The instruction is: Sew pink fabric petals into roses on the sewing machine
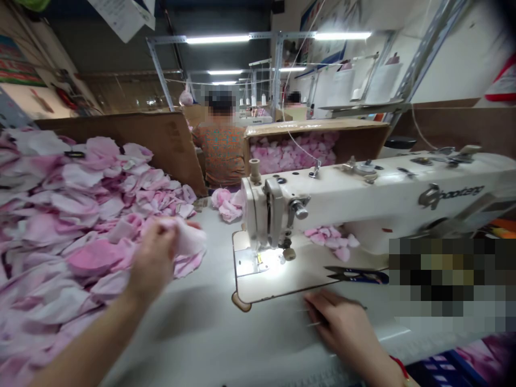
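My left hand is closed on a pink and white fabric piece, lifted at the right side of a large heap of similar pieces. Its outline is blurred by motion. My right hand lies low over the table in front of the sewing machine, fingers bent and pressed together. A thin pale line shows by its fingertips; whatever they may hold is too small to make out. Just beyond that hand lie dark thread snips. The machine's lamp lights the needle area.
Small pink pieces lie under the machine arm, and a pink bundle sits left of its head. Behind stands a cardboard box of pink pieces. A person sits farther back. A blue basket is at lower right.
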The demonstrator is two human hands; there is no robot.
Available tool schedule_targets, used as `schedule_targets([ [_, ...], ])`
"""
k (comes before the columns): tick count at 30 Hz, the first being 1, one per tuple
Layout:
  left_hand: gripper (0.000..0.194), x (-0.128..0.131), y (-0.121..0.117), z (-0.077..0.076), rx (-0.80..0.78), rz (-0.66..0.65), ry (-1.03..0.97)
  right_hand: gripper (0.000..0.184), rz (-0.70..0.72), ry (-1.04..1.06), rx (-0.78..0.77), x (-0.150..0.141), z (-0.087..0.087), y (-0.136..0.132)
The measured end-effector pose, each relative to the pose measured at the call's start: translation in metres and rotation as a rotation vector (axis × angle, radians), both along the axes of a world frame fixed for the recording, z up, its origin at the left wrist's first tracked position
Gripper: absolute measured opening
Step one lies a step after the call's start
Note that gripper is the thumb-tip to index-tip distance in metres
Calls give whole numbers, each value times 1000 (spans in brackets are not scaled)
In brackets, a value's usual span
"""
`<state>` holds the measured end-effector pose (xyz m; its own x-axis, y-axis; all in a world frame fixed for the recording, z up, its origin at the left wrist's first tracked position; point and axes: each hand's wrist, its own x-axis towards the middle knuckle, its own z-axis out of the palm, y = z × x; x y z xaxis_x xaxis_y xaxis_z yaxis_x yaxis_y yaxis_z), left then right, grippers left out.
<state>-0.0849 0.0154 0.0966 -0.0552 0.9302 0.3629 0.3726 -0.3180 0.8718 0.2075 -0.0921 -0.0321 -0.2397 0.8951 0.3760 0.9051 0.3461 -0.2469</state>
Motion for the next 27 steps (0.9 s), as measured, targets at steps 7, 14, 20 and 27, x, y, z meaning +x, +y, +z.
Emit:
schedule_targets([
  [7,17,74,-56,-69,-597,-544,-565,33,132,453,-99,-30,35,2],
  [14,19,69,-56,-76,-595,-664,-658,30,129,506,-95,-63,30,18],
  [20,41,61,-49,-75,-613,-647,-414,38,197,322,285,-56,26,13],
  [27,66,52,-48,-67,-473,-829,-33,52,380,217,379,-46,31,10],
])
